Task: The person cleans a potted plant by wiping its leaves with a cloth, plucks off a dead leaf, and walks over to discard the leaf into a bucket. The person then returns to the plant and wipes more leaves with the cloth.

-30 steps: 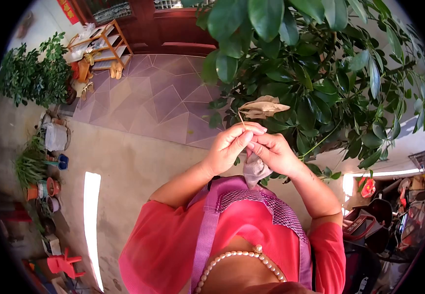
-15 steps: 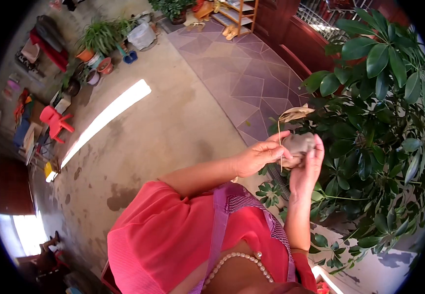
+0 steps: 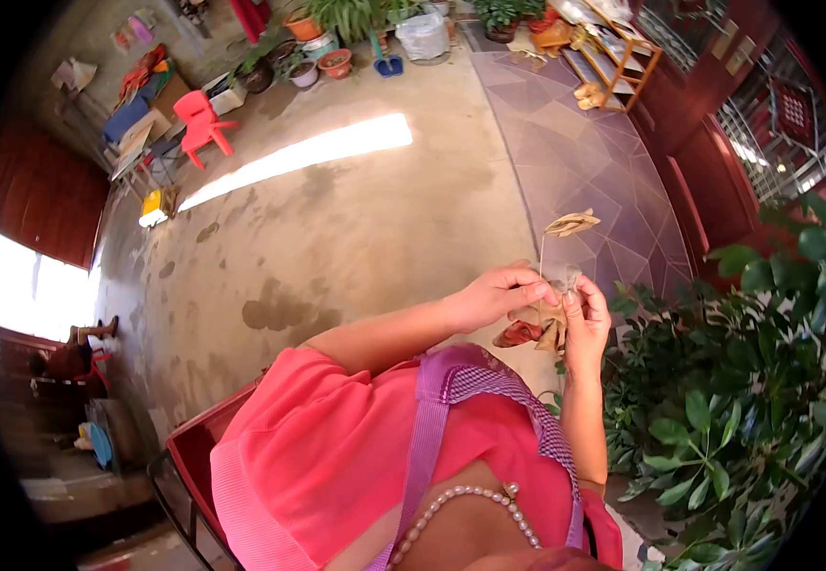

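Head view, left hand: The left hand [image 3: 497,295] was pinching the thin stalk [image 3: 542,255] between thumb and fingertips, near its lower visible part.
Head view, right hand: The right hand [image 3: 587,322] was raised beside it, thumb and fingers gripping the edge of a crumpled grey-brown bundle [image 3: 553,328]; whether this was cloth or dry leaf could not be told.
Dry leaf: The curled, tan dry leaf [image 3: 573,224] stood at the stalk's upper end, above both hands and apart from the fingers.
Bundle: It hung between the hands, in front of the apron [image 3: 468,364], with a reddish patch [image 3: 518,333] on its lower left.
Handling: The stalk looked slender and probably brittle, so a light pinch, without bending, seemed best. Steady fingers on the bundle would likely have kept its loose folds from slipping, and having both hands close together suited fine control.
Surroundings: The leafy green plant [image 3: 717,419] stood to the right, near the right forearm; the tiled strip [image 3: 565,143] and concrete floor [image 3: 413,219] lay beyond.
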A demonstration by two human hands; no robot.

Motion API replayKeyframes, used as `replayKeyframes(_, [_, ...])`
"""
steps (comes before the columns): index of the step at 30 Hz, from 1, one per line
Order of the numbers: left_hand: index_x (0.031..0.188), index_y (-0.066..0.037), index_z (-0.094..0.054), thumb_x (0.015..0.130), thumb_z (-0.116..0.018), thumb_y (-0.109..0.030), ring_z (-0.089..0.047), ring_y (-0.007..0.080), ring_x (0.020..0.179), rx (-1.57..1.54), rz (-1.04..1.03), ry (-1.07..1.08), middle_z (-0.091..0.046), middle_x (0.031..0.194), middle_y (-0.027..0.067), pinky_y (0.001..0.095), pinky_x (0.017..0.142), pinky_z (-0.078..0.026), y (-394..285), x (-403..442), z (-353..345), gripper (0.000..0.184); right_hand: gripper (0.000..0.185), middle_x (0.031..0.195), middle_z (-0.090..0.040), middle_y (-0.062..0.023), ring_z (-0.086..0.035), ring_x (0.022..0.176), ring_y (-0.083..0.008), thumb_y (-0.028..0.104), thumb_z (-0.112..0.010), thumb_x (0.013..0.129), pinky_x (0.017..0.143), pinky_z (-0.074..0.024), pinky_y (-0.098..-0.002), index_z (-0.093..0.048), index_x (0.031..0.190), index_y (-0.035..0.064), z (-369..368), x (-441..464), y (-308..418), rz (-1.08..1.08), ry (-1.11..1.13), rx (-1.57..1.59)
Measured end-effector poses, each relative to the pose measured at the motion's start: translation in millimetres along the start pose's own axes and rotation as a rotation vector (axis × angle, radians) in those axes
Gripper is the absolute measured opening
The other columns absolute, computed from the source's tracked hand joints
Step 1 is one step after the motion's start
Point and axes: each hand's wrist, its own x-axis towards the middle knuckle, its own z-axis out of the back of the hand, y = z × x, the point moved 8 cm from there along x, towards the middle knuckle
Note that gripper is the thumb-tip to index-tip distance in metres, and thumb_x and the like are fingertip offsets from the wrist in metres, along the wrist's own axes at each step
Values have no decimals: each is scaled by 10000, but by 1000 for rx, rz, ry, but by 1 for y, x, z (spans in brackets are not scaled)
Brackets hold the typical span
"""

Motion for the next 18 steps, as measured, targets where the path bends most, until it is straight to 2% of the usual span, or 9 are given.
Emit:
replayKeyframes(3, [942, -62, -662, 960, -480, -280, -497, 128, 952, -138, 19, -31, -510, 983, -1, 279, 885, -383, -4, -8, 48, 284, 275, 1055, -588, -30, -540, 958, -104, 81, -587, 894, 860, -430, -247, -543, 1153, -3, -39, 30, -10, -23, 5, 36])
replayKeyframes(4, [936, -61, -660, 961, -477, -284, -496, 129, 950, -211, 12, -35, -510, 978, -3, 277, 887, -377, -6, -10, 64, 289, 284, 1168, -535, -70, -535, 975, -113, 117, -549, 920, 864, -432, -252, -528, 1176, -4, -55, 41, -16, -34, 18, 29])
replayKeyframes(7, [915, -51, -651, 961, -474, -284, -501, 136, 943, -20, -133, -204, -509, 965, 3, 294, 879, -404, -22, -23, 126, 296, 296, 1320, -399, -117, -513, 1022, -123, 124, -520, 934, 877, -427, -258, -510, 1203, 2, -114, 69, -6, 138, 58, -293])
replayKeyframes(8, [918, -47, -645, 961, -474, -281, -504, 136, 946, -93, -131, -233, -514, 967, 8, 298, 866, -417, -22, -30, 148, 293, 422, 1390, -278, -134, -484, 1089, -166, 142, -516, 928, 898, -426, -278, -403, 1316, 19, -144, 77, -13, 88, 197, -266])
replayKeyframes(11, [926, -36, -626, 961, -472, -272, -518, 135, 949, -324, -129, -293, -531, 978, 26, 306, 827, -450, -19, -45, 207, 284, 647, 1357, -317, -134, -463, 1133, -211, 114, -570, 881, 912, -432, -306, -214, 1418, 53, -227, 95, -42, 76, 517, -193])
replayKeyframes(12, [930, -34, -620, 961, -471, -270, -526, 134, 945, -409, -129, -303, -536, 985, 33, 306, 813, -457, -21, -51, 226, 281, 845, 1330, -353, -140, -453, 1153, -237, 52, -618, 823, 920, -436, -328, -53, 1451, 85, -257, 95, -43, 33, 592, -172])
replayKeyframes(15, [943, -32, -606, 961, -472, -268, -547, 133, 928, -552, -97, -343, -559, 989, 43, 299, 789, -461, -27, -74, 280, 273, 899, 1325, -360, -142, -439, 1169, -234, -3, -635, 794, 918, -438, -329, -29, 1450, 101, -327, 102, -59, 28, 745, -84])
replayKeyframes(16, [947, -32, -603, 961, -472, -268, -553, 133, 922, -582, -76, -356, -568, 987, 45, 296, 783, -459, -29, -83, 297, 270, 812, 1254, -432, -131, -507, 1073, -207, -15, -626, 805, 865, -463, -315, -126, 1436, 94, -344, 110, -67, 84, 733, -103])
replayKeyframes(18, [949, -33, -606, 961, -473, -268, -559, 129, 885, -476, -155, -487, -578, 961, 40, 294, 751, -462, -42, -105, 336, 270, 693, 1188, -475, -123, -541, 963, -173, -12, -610, 825, 813, -473, -305, -225, 1396, 69, -379, 121, -87, -83, 793, -89])
